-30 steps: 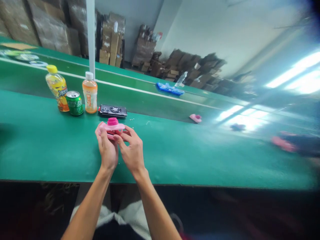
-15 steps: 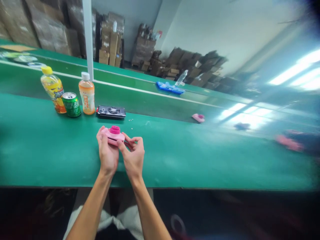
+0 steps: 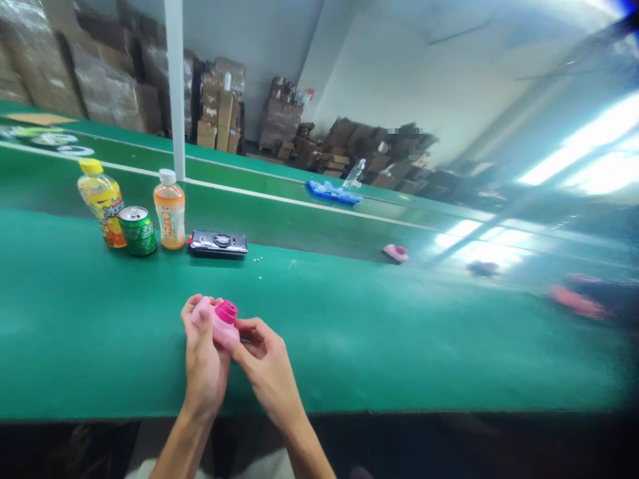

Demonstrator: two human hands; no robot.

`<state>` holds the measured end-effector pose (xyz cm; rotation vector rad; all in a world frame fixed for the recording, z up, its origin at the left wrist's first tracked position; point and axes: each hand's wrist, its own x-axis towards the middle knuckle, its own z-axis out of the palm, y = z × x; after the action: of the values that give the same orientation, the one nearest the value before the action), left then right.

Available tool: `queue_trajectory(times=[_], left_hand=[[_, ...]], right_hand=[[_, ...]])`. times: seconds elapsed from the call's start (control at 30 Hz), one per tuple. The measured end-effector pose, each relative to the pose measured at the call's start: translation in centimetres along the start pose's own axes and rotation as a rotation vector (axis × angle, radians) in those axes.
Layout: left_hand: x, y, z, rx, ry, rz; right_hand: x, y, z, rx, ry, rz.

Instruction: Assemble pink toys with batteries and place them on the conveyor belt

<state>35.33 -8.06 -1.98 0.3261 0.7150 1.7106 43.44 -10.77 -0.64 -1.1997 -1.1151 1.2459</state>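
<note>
Can [image 3: 138, 231] between two bottles [image 3: 170, 209], phone [image 3: 217, 243] just right, on table [image 3: 374, 332].

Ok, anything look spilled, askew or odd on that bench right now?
Little stands out. A few tiny pale bits lie loose on the green bench by the black phone. Both bottles and the can stand upright; both hands hold the pink toy.
</note>
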Motion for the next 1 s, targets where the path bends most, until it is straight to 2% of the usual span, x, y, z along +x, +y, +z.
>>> queue_trajectory(times=[0.1,0.17,0.2,0.27,0.33,0.4,0.5,0.6,0.7,0.77,0.8,0.87,0.93,0.97,1.0], left_hand=[[-0.6,0.0,-0.9,0.172,-0.036,-0.064],[-0.6,0.7,-2.6,0.474,-0.134,-0.034],[-0.4,1.2,-3.7,0.68,-0.182,0.055],[0.2,2.5,-6.3,1.107,-0.227,0.388],[1.0,3.9,-8.8,1.399,-0.189,0.744],[1.7,4.9,-10.6,1.537,-0.116,0.982],[2.2,5.2,-11.4,1.564,-0.076,1.143],[2.1,4.6,-11.0,1.559,-0.11,1.176],[2.1,4.1,-11.1,1.541,-0.095,1.165],[2.2,4.1,-11.5,1.487,-0.074,1.119],[2.3,4.2,-11.6,1.45,-0.066,1.073],[2.6,4.5,-11.3,1.349,-0.041,0.911],[3.0,4.9,-9.9,1.182,-0.052,0.61],[3.4,5.0,-8.7,1.073,-0.087,0.43],[3.9,4.9,-7.3,0.948,-0.149,0.25]], right_hand=[[-0.6,0.1,-0.9,-0.082,0.009,-0.007],[0.5,0.0,-3.0,-0.242,-0.001,-0.055],[1.7,-0.2,-4.6,-0.361,0.01,-0.101],[5.4,-0.8,-8.6,-0.625,0.096,-0.218],[10.3,-1.6,-12.9,-0.734,0.243,-0.269],[15.5,-2.2,-16.7,-0.809,0.368,-0.267],[21.4,-2.2,-20.2,-0.899,0.476,-0.232],[24.1,-1.6,-21.6,-0.952,0.51,-0.221],[24.7,-1.3,-22.0,-0.972,0.54,-0.277],[24.1,-1.2,-21.1,-0.964,0.565,-0.366],[23.4,-1.1,-20.1,-0.953,0.566,-0.424],[21.4,-0.7,-16.9,-0.916,0.513,-0.548],[18.3,0.1,-12.4,-0.868,0.331,-0.698],[16.5,0.5,-10.1,-0.837,0.177,-0.793],[14.7,0.9,-8.0,-0.799,-0.054,-0.964]])
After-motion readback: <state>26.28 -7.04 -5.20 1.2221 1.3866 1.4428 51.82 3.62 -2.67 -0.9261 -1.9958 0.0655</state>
